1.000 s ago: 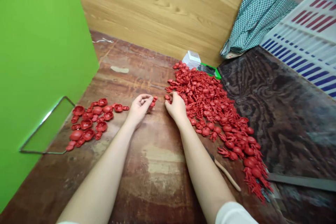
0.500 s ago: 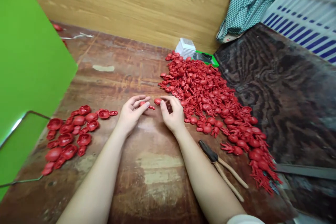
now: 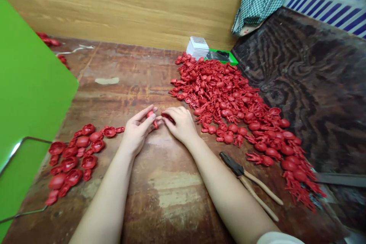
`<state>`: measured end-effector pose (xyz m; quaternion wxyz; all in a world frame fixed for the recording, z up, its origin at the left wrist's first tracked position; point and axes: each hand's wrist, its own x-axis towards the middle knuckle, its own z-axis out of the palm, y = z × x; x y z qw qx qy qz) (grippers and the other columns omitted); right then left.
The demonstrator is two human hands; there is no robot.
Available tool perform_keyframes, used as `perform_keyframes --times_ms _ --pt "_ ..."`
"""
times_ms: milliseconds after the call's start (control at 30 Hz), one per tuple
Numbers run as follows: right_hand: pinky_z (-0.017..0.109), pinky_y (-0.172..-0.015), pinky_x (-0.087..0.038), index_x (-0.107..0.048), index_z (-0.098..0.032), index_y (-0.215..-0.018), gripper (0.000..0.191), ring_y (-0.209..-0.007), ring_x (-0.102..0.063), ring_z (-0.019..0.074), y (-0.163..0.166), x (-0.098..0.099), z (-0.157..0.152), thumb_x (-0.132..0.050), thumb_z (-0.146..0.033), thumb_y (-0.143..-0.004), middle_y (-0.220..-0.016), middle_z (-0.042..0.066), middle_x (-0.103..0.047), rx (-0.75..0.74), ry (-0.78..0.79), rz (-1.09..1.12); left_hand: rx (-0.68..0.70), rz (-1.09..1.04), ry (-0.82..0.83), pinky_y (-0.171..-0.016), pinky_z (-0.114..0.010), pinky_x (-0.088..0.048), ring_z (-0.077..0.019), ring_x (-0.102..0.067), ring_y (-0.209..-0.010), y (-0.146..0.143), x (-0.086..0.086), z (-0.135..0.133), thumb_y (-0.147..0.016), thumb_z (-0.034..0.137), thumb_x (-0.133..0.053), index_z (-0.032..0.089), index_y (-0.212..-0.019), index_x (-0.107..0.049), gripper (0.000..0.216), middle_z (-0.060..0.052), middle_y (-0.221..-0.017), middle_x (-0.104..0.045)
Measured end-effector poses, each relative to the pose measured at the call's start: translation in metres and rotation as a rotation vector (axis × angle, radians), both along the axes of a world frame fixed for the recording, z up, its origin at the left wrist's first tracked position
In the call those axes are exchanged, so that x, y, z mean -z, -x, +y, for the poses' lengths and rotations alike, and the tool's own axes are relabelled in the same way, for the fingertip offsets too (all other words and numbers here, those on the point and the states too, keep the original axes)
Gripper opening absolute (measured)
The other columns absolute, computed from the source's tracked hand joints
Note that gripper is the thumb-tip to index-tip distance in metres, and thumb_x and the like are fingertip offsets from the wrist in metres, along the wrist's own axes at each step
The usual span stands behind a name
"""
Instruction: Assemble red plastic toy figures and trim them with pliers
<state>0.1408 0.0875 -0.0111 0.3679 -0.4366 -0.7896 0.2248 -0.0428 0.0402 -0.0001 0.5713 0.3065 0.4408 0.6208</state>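
Note:
Between the thumb and fingers of my left hand (image 3: 140, 127) is a small red plastic figure part (image 3: 151, 115), its narrow end pointing down to the right. Close beside it, my right hand (image 3: 179, 122) curls palm-down around another red plastic piece, mostly hidden under the fingers. The two hands nearly meet above the wooden table (image 3: 171, 183). Left of them lies a group of red hollow half-shell parts (image 3: 69, 163), some with their open side up. To the right spreads a big heap of red plastic figure parts (image 3: 220, 87), some with spindly limbs.
Pliers (image 3: 233, 164) with tan handles lie beside my right forearm. A stack of white cards (image 3: 198, 47) and a green tray (image 3: 221, 56) stand behind the heap. A green panel (image 3: 31, 84) and a bent metal rod (image 3: 21, 142) border the left side.
My right hand has moved left toward my left hand and closed over its red piece. The piece in my left hand has turned more upright. The camera view has shifted slightly.

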Motion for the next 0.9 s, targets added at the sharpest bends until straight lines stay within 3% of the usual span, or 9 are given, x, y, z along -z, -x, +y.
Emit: perform_keyframes --times_ms 100,233,367,433,567,733,900 --pt "0.05 -0.108 -0.052 -0.076 -0.023 -0.109 0.014 -0.112 -0.068 0.0301 0.004 0.002 0.001 -0.068 -0.028 -0.098 -0.113 0.011 -0.079 0.015 0.066 0.13 -0.02 -0.018 -0.038 -0.083 -0.027 -0.065 -0.0182 -0.079 -0.103 0.003 0.005 0.002 -0.076 0.042 -0.098 0.026 -0.132 -0.078 0.062 -0.015 -0.152 -0.07" --pt "0.041 -0.094 -0.063 -0.065 -0.023 -0.131 0.035 -0.105 -0.075 0.0235 0.011 0.001 -0.005 -0.062 -0.044 -0.103 -0.12 0.01 -0.078 0.011 0.185 0.396 -0.01 -0.045 -0.055 -0.085 -0.02 -0.061 -0.0145 -0.077 -0.106 0.006 0.007 0.004 -0.079 0.034 -0.097 0.022 -0.126 -0.08 0.052 -0.015 -0.144 -0.076" --pt "0.038 -0.089 -0.067 -0.071 -0.028 -0.121 0.043 -0.094 -0.078 0.0197 0.021 -0.004 -0.013 -0.085 -0.049 -0.087 -0.113 0.003 -0.08 -0.138 0.62 1.01 0.023 -0.131 -0.051 -0.104 -0.026 -0.061 -0.0146 -0.078 -0.11 0.003 -0.001 0.002 -0.076 0.028 -0.099 0.024 -0.122 -0.082 0.049 -0.012 -0.149 -0.073" --pt "0.037 -0.093 -0.067 -0.076 -0.027 -0.115 0.046 -0.091 -0.079 0.0183 0.024 -0.007 -0.015 -0.095 -0.044 -0.077 -0.107 0.0 -0.082 -0.181 0.767 1.174 0.023 -0.177 -0.053 -0.104 -0.026 -0.062 -0.0141 -0.079 -0.106 0.0 -0.005 0.0 -0.074 0.028 -0.101 0.024 -0.117 -0.084 0.046 -0.012 -0.145 -0.075" --pt "0.041 -0.103 -0.065 -0.08 -0.025 -0.112 0.043 -0.094 -0.08 0.0199 0.024 -0.01 -0.015 -0.096 -0.042 -0.075 -0.103 0.001 -0.085 -0.226 0.839 1.227 0.007 -0.159 -0.077 -0.097 -0.024 -0.065 -0.0154 -0.081 -0.103 -0.004 -0.011 -0.001 -0.072 0.028 -0.102 0.023 -0.107 -0.086 0.039 -0.011 -0.133 -0.082" --pt "0.044 -0.108 -0.063 -0.082 -0.024 -0.105 0.038 -0.103 -0.081 0.0233 0.025 -0.008 -0.016 -0.094 -0.045 -0.076 -0.104 0.002 -0.086 -0.29 0.874 1.233 0.01 -0.092 -0.112 -0.087 -0.02 -0.066 -0.0178 -0.082 -0.107 -0.009 -0.013 0.0 -0.076 0.04 -0.099 0.026 -0.112 -0.087 0.041 -0.006 -0.129 -0.084" --pt "0.044 -0.107 -0.064 -0.08 -0.024 -0.105 0.036 -0.103 -0.081 0.0233 0.023 -0.003 -0.011 -0.094 -0.044 -0.078 -0.1 0.001 -0.086 -0.299 0.87 1.3 0.016 -0.093 -0.071 -0.084 -0.013 -0.064 -0.0105 -0.083 -0.084 -0.01 -0.015 -0.001 -0.071 0.035 -0.103 0.026 -0.115 -0.087 0.048 -0.001 -0.102 -0.089"
